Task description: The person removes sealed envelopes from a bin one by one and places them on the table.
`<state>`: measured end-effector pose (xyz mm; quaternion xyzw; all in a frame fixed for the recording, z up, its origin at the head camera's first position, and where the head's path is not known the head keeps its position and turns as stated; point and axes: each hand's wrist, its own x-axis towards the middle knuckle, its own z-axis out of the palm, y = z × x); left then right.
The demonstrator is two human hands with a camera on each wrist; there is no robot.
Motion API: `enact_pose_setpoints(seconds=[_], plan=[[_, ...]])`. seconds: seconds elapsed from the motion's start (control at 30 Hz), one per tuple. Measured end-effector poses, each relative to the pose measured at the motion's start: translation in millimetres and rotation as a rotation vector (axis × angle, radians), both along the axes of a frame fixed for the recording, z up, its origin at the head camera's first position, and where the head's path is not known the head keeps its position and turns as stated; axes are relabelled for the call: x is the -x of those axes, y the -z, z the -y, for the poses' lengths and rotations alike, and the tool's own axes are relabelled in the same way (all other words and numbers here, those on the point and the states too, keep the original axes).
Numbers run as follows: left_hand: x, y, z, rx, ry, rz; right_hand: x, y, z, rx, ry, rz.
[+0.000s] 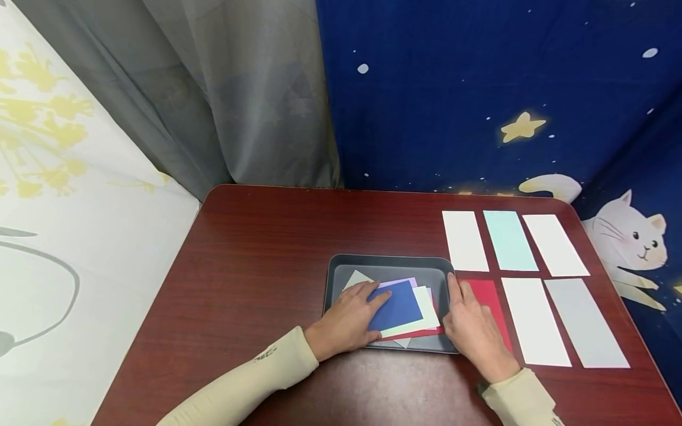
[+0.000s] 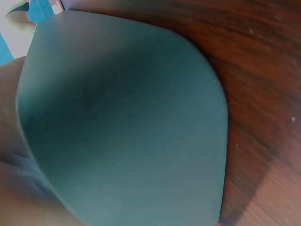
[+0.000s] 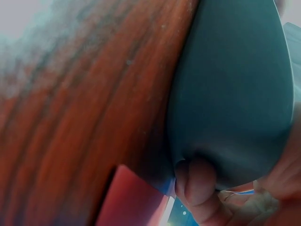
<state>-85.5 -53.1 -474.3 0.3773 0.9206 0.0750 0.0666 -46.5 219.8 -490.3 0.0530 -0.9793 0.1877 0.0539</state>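
A dark grey tray lies on the table with a loose stack of coloured paper cards in it. On top is a blue card, over a whitish card, with lilac, red and grey edges showing beneath. My left hand reaches over the tray's left side, its fingers resting on the blue card and its thumb near the stack's front edge. At the right side, my right hand grips the tray's wall, and fingertips press its outer side in the right wrist view. The left wrist view shows mostly the tray's outer wall.
Right of the tray, rectangular cards lie in two rows on the reddish wooden table: white, a mint card and white behind; a red card, white and a grey card in front. Curtains hang behind the table.
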Motion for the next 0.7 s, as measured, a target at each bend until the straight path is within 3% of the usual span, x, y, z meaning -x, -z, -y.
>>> enact_pose_setpoints(seconds=[0.27, 0.7], plan=[[-1.8, -1.9, -1.6, 0.033, -0.007, -0.014, -0.5, -2.0, 0.7, 0.000, -0.002, 0.013], [-1.7, -1.0, 0.4, 0.050, 0.040, -0.067, -0.1, -0.3, -0.2, 0.010, -0.005, 0.010]])
